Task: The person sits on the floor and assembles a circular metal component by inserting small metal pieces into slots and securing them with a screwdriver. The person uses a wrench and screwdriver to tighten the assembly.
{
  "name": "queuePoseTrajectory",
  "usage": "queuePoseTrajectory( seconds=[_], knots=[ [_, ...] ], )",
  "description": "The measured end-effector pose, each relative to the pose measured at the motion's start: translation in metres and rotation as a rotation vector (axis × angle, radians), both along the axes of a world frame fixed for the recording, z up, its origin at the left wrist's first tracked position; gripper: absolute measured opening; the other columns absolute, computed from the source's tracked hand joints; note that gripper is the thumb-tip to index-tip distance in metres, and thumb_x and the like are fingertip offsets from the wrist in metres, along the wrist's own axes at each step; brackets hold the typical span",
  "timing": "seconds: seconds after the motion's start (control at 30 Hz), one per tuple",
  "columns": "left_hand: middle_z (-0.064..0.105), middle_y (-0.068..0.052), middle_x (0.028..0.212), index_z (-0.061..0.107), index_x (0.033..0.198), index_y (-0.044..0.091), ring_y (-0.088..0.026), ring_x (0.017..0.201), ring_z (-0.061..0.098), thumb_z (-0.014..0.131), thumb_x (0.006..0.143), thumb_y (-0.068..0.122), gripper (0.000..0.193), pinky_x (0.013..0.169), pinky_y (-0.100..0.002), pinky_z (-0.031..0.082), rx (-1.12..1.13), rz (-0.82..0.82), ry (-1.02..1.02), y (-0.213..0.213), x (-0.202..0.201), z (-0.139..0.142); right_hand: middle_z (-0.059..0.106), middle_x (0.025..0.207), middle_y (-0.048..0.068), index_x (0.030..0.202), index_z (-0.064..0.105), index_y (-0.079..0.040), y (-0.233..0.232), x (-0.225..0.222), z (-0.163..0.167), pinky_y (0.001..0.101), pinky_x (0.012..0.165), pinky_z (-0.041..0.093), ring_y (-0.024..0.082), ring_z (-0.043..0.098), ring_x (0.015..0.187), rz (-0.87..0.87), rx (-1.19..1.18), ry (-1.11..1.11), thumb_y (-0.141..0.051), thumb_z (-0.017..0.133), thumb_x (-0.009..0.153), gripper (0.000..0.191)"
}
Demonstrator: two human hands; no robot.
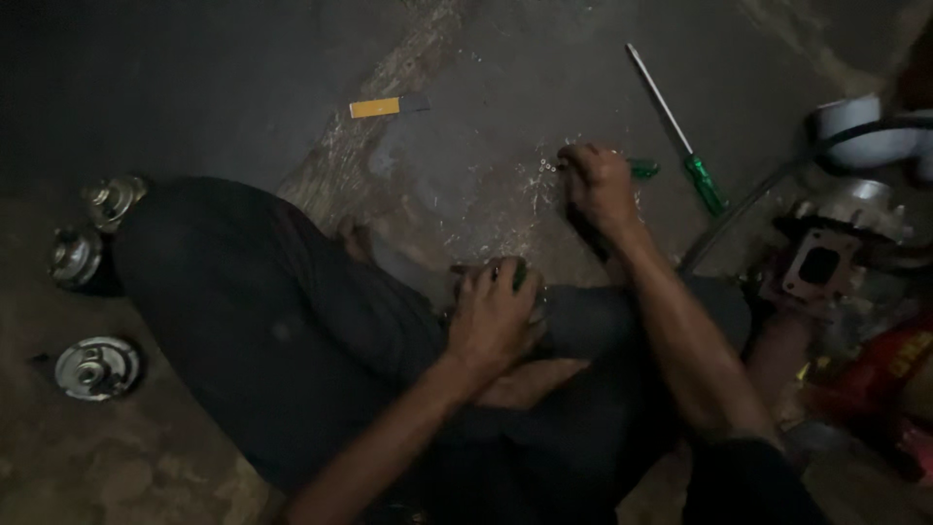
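Observation:
My left hand (494, 313) is closed over a small dark round part with a green edge (519, 273), held against my leg. My right hand (600, 185) reaches out to the floor with its fingers curled on a small green-handled tool (643, 168); tiny pale bits lie scattered on the floor (540, 167) beside its fingertips. A long screwdriver with a green handle (680, 136) lies on the floor just right of that hand, untouched. The scene is dim and what lies under my left palm is hidden.
My dark-trousered legs (272, 321) fill the centre. Three round metal parts (95, 367) lie on the floor at left. A yellow utility knife (387, 106) lies at the top. An engine or pump (826, 262) with a hose and a red part stands at right.

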State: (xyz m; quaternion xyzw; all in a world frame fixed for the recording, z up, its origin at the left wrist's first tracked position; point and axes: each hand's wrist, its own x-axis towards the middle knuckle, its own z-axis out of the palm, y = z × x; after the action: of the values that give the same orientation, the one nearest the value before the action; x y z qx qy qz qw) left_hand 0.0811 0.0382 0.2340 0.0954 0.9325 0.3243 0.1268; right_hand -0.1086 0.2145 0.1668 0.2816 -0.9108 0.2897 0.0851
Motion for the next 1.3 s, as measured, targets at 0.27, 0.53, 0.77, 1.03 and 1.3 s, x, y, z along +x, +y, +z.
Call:
queuePoseTrajectory(
  seconds=[0.27, 0.53, 0.77, 1.03, 1.3],
  knots=[
    [0.054, -0.020, 0.134, 0.051, 0.134, -0.001, -0.041, 0.129, 0.049, 0.083, 0.076, 0.033, 0.074, 0.109, -0.057, 0.032, 0.072, 0.035, 0.152, -0.002, 0.012, -0.015, 0.077, 0.097, 0.009, 0.109, 0.078, -0.003, 0.025, 0.111, 0.055, 0.0339, 0.080, 0.058, 0.017, 0.072, 0.087, -0.012, -0.175, -0.793, -0.013, 0.077, 0.088, 0.024],
    [0.058, -0.016, 0.127, 0.055, 0.124, 0.003, -0.038, 0.127, 0.052, 0.082, 0.081, 0.041, 0.062, 0.110, -0.055, 0.034, 0.086, 0.019, 0.171, -0.015, 0.020, -0.018, 0.081, 0.092, 0.007, 0.101, 0.081, -0.004, 0.016, 0.116, 0.073, 0.0343, 0.078, 0.058, 0.018, 0.074, 0.081, -0.067, -0.010, -1.111, -0.014, 0.077, 0.083, 0.021],
    [0.057, -0.018, 0.132, 0.054, 0.132, 0.000, -0.037, 0.124, 0.054, 0.081, 0.080, 0.040, 0.071, 0.107, -0.054, 0.036, -0.012, 0.041, 0.327, -0.007, 0.017, -0.027, 0.081, 0.086, 0.009, 0.096, 0.084, -0.006, 0.006, 0.096, 0.074, 0.0326, 0.073, 0.055, 0.019, 0.071, 0.077, -0.141, 0.181, -1.204, -0.014, 0.082, 0.079, 0.019],
    [0.059, -0.013, 0.130, 0.060, 0.125, 0.007, -0.037, 0.130, 0.053, 0.077, 0.083, 0.040, 0.056, 0.113, -0.054, 0.038, 0.083, 0.048, 0.196, -0.013, 0.011, -0.008, 0.082, 0.091, 0.009, 0.097, 0.082, -0.007, -0.001, 0.076, 0.080, 0.0311, 0.070, 0.054, 0.017, 0.071, 0.076, 0.102, 0.180, -1.257, -0.009, 0.071, 0.078, 0.023],
    [0.056, -0.023, 0.125, 0.056, 0.125, -0.004, -0.047, 0.128, 0.048, 0.058, 0.082, 0.080, 0.094, 0.108, -0.063, 0.031, 0.276, 0.054, 0.095, -0.027, 0.011, 0.017, 0.081, 0.100, 0.006, 0.102, 0.083, -0.008, -0.024, 0.064, 0.087, 0.0342, 0.086, 0.052, 0.020, 0.071, 0.094, -0.050, 0.571, -1.246, -0.012, 0.077, 0.079, 0.024]
  ],
)
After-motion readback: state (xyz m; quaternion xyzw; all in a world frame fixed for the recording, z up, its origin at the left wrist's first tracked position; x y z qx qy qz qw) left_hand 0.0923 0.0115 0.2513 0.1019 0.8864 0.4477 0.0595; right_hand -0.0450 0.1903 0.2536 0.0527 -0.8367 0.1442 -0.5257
